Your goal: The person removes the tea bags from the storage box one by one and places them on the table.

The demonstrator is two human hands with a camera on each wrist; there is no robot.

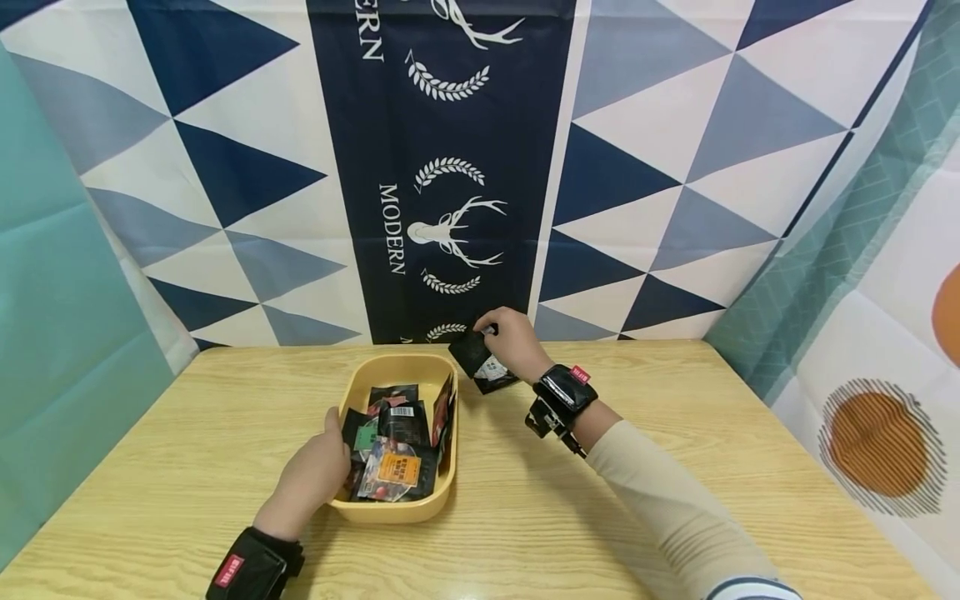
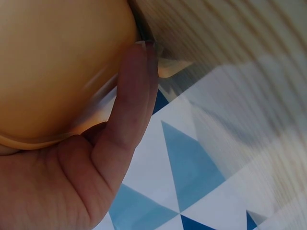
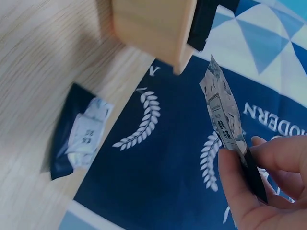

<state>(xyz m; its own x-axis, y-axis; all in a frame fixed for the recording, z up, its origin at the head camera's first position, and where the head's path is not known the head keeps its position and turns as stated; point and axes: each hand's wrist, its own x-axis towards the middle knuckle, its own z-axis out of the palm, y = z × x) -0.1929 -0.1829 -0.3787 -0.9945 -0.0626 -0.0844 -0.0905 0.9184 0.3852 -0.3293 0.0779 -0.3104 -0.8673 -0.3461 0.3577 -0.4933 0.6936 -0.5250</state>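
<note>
A yellow plastic bin [image 1: 397, 512] holds several small black packets, the nearest with an orange label [image 1: 400, 468]. My left hand [image 1: 318, 467] grips the bin's left side, its fingers lying along the outer wall [image 2: 57, 62] in the left wrist view. Behind the bin's right corner, my right hand [image 1: 517, 343] pinches a small flat packet [image 3: 223, 112] between thumb and fingers, held up on edge with its printed silvery face showing. Under that hand a second black packet [image 3: 86, 136] with a whitish printed patch lies on the table.
The light wooden table [image 1: 570, 517] ends at a hanging cloth [image 1: 450, 167] with triangles and deer heads. Other cloths hang at the left [image 1: 45, 292] and right [image 1: 885, 417]. One packet [image 1: 444, 417] leans upright against the bin's right inner wall.
</note>
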